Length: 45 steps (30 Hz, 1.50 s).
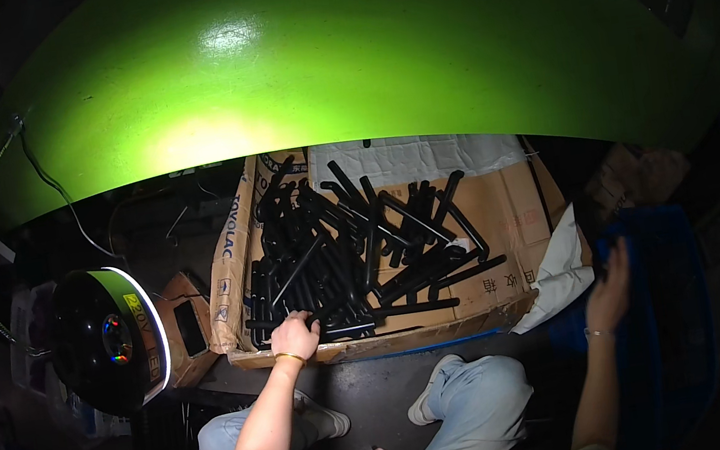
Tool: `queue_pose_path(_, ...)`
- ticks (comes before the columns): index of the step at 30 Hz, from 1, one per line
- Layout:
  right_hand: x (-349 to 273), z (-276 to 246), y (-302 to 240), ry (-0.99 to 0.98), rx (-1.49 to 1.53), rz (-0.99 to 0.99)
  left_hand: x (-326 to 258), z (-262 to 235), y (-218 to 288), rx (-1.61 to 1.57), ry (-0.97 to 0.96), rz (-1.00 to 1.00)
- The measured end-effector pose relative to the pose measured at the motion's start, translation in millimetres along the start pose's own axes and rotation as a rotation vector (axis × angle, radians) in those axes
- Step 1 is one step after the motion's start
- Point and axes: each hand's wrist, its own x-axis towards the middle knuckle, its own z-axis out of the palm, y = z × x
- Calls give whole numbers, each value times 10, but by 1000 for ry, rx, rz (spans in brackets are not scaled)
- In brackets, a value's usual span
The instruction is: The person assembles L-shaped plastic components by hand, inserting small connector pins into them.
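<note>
A shallow cardboard box in front of me holds a loose heap of black tube-like parts, many of them bent or with a crosspiece. My left hand is at the box's near edge, its fingers curled round one of the black tubes; the fingertips are partly hidden among the parts. Out to the right, my right hand is raised beside a blue crate, fingers stretched out and nothing visible in them. The inside of the crate is too dark to make out.
A large green panel overhangs the box's far side. At left stands a round black lamp with a lit rim and a flexible cable, near a small brown carton. White sheeting hangs over the box's right corner.
</note>
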Motion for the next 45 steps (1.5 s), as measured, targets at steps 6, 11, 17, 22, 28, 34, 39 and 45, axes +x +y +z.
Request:
queue_pose_path(6,314,-712,1558,-4,-600,457,80,42,93,-26,-68,-12)
queue_pose_path(11,740,642,82,-259,-110,263,63,-65,51,3,-83,-37)
queue_pose_path(17,342,2639,-1322,-922,63,118,99,4,88,-36,-52,-15)
queue_pose_path(22,8,3239,-1507,-893,62,-5,95,-23,109,-24,-33,16)
queue_pose_path(28,217,3460,-2023,-676,397,102,55,-31,75,-2,-9,23)
queue_pose_path(34,1085,4160,-2270,-350,578,269,155,50,160,-35,40,85)
queue_pose_path(39,1125,3908,-2139,-406,479,202,240,25,174,-30,75,94)
queue_pose_path(45,1106,3362,-2241,-661,383,171,115,-65,102,-13,34,51)
